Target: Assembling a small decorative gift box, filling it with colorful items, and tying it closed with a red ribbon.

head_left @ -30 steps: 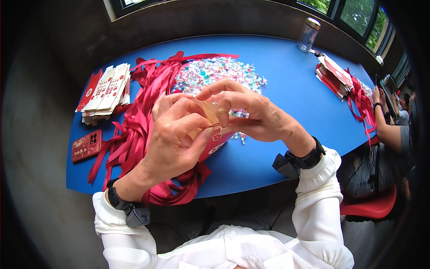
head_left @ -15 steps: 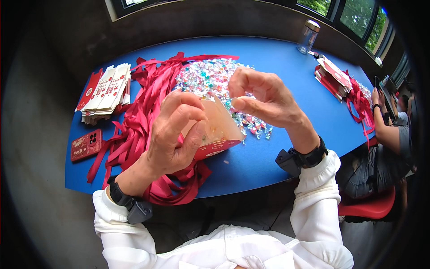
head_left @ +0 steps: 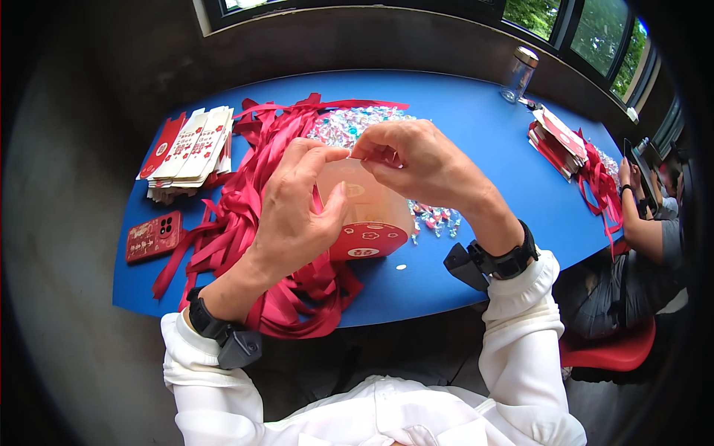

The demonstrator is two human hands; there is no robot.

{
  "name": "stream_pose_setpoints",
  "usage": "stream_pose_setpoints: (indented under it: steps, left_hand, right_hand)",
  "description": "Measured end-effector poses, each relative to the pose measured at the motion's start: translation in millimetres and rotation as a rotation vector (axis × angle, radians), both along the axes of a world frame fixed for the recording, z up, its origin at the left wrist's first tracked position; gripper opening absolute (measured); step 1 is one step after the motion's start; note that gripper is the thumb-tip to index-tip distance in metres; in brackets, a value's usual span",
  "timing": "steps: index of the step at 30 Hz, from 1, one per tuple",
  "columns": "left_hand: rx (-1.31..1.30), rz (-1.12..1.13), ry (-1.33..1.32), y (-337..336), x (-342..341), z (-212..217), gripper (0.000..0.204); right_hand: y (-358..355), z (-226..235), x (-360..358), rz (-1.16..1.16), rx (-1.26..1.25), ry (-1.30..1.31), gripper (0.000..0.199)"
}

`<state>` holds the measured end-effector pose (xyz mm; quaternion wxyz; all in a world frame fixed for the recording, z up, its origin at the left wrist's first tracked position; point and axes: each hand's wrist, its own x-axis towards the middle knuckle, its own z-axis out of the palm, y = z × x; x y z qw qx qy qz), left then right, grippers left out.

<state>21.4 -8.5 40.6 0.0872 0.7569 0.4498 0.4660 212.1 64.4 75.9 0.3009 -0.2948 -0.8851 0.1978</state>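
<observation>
1. Bare R hand (head_left: 428,165): fingers bent, tips close together by the top of the red & tan paper box (head_left: 375,239). Can't tell if they pinch the paper.
2. Bare L hand (head_left: 292,207): thumb & pointer spread w/ a gap btwn; pointer tip is right nr the R fingertips.
3. The box is btwn & below both hands, on the big blue table (head_left: 476,119). Its tan inside shows; the red part w/ white shapes is low down, nr the person.
4. Small white oval bit (head_left: 401,267) lies just beside the box.
5. Shiny, clear-wrapped, many-colour sweets (head_left: 357,123) are in a heap behind the box.
6. Long, flat, red cloth ribbons (head_left: 297,293) lie in a big mess, L of the box.
7. Farther L: stack of flat white & red paper pieces (head_left: 195,149), w/ a red patterned phone (head_left: 154,237) nr it.
8. Far R, back: clear jar w/ a shiny lid (head_left: 518,76).
</observation>
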Motion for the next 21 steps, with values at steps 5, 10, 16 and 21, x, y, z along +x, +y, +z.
stream_pose_setpoints:
  steps: [5,10,16,21]
  left_hand:
    - [-0.014,0.004,0.004,1,6,5,0.036]
    - [0.062,-0.026,0.022,3,8,3,0.041]
    - [0.087,-0.020,0.036,7,6,1,0.038]
    - [0.078,-0.011,0.016,10,4,2,0.030]
  right_hand:
    - [2,2,-3,-0.049,0.147,-0.102,0.011]
    - [2,-2,-3,-0.073,0.270,-0.097,0.011]
    - [2,-6,-6,-0.090,0.284,-0.083,0.012]
    - [3,-7,-7,-0.050,0.225,-0.042,0.015]
